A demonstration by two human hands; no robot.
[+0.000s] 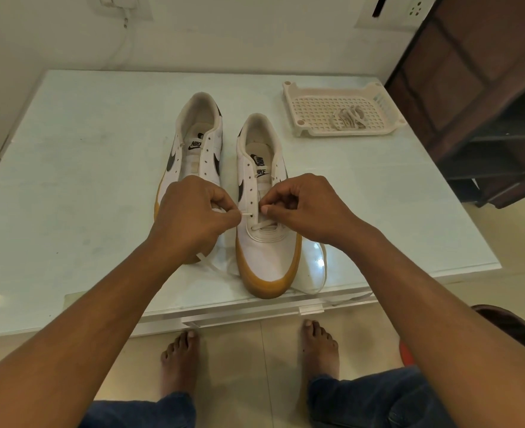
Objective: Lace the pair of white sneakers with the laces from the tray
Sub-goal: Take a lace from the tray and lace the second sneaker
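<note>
Barely started, head view: near sneaker [267,257] has only the bottom bar of the lace [264,226] in. Left hand [190,211] pinches the lace tip at the next eyelet; right hand [304,208] pinches that sneaker's eyelet edge. Far sneaker [199,131] sits just beside it on the table [69,165], unlaced. Second lace [349,117] lies bundled in the tray [292,88], back right. Most eyelets left.

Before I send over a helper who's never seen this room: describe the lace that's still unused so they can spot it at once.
Start at the pale glossy table, then find the cream perforated tray at its far right corner. The bundled lace lies in the tray's right half; unlike the threaded lace in the nearer sneaker, it is coiled and touches no shoe.
</note>
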